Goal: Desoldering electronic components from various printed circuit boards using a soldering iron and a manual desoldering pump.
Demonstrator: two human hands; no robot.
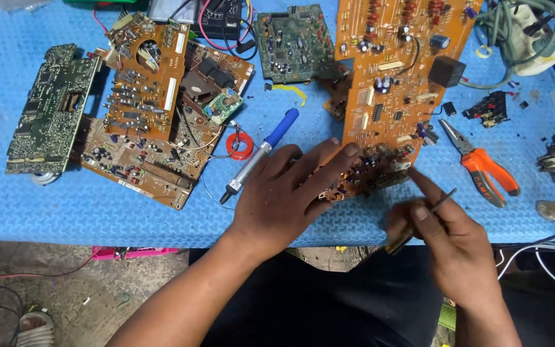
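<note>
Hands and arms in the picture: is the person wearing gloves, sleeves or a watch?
No gloves at all. The left hand and right hand are bare, with short nails showing. Both forearms are bare too: no sleeves reach into view, and no watch, ring or bracelet shows on either wrist.

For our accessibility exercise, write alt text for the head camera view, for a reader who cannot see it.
A person's left hand presses on the near end of a long orange circuit board on a blue mat, while the right hand holds a thin metal tool beside it. Nearby lie a blue-handled desoldering pump, orange-handled pliers and other circuit boards.
</note>
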